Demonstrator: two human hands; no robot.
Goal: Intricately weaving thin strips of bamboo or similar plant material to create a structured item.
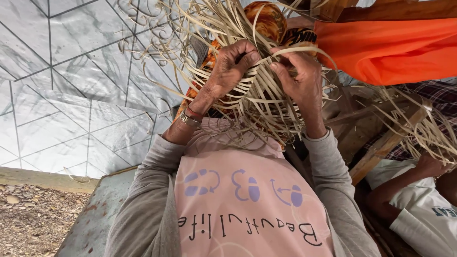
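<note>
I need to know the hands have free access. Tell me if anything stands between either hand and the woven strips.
Nothing visible does. The left hand and the right hand are both already on the half-woven bundle of pale strips, fingers closed around strands, with loose strip ends curling around them.

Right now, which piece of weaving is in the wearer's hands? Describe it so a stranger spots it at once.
Start from the pink printed shirt filling the lower middle. Straight above it, the left hand and right hand grip a half-woven basket of pale flat strips. Unlike the looser strip bundle at the right by another person's arm, it has tight horizontal rows and long curling ends fanning upward.
</note>
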